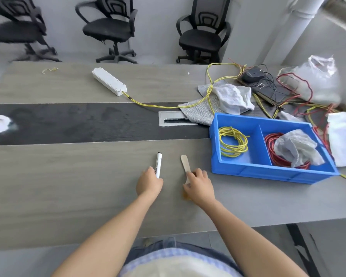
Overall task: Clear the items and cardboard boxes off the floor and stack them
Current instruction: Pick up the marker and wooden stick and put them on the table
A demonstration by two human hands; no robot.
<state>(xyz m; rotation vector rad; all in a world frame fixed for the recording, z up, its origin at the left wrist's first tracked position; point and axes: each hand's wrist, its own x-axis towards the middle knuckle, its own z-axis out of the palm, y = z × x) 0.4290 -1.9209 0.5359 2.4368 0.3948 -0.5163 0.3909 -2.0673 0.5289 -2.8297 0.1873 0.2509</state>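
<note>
I see the grey counter (68, 176) running wide. The blue bin (268, 172) sits toward its right end near the front edge, with yellow wire (233, 144) coiled in the left compartment and red wire (272, 154) under a rag (296, 148) in the right. My left hand (149, 181) curls round the lower end of a white marker (158, 163) near the front edge. Just beside it, my right hand (200, 184) pinches a flat wooden stick (184, 162).
</note>
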